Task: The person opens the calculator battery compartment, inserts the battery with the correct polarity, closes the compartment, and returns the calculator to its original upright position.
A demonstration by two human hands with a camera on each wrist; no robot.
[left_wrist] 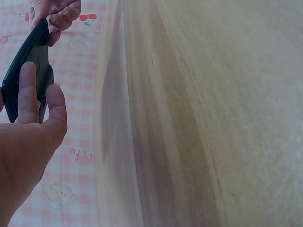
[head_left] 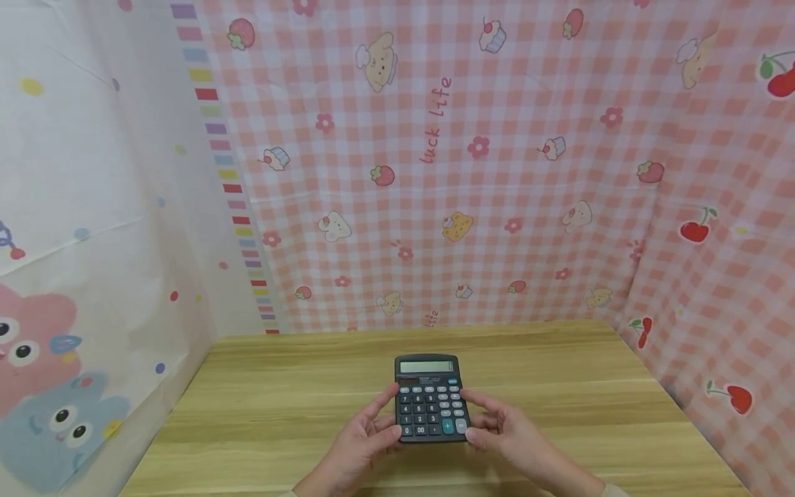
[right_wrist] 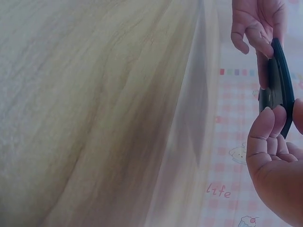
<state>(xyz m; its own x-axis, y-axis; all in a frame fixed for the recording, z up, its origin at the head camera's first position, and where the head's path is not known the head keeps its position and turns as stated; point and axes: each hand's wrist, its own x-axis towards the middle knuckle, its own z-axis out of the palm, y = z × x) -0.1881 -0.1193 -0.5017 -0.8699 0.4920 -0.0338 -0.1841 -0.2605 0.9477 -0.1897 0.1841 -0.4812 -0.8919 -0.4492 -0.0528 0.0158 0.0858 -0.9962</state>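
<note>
A dark desktop calculator (head_left: 428, 400) with a grey display along its top and one teal plus key is held between both hands, its keys facing up toward the head camera. My left hand (head_left: 363, 438) grips its left edge, thumb at the lower left corner by the 0 key. On the opposite edge, my right hand (head_left: 506, 431) grips it with the thumb at the lower right corner. In the left wrist view the calculator (left_wrist: 35, 71) is edge-on, off the tabletop, with left fingers against its underside. The right wrist view shows right fingertips (right_wrist: 274, 118) under the calculator (right_wrist: 281, 85).
The wooden table (head_left: 298, 379) spreads around the hands. Behind it hangs a pink checked cloth (head_left: 422, 193) with printed cupcakes and strawberries. A white printed cloth (head_left: 112, 207) hangs at the left, and a checked cloth with cherries (head_left: 739, 276) closes the right side.
</note>
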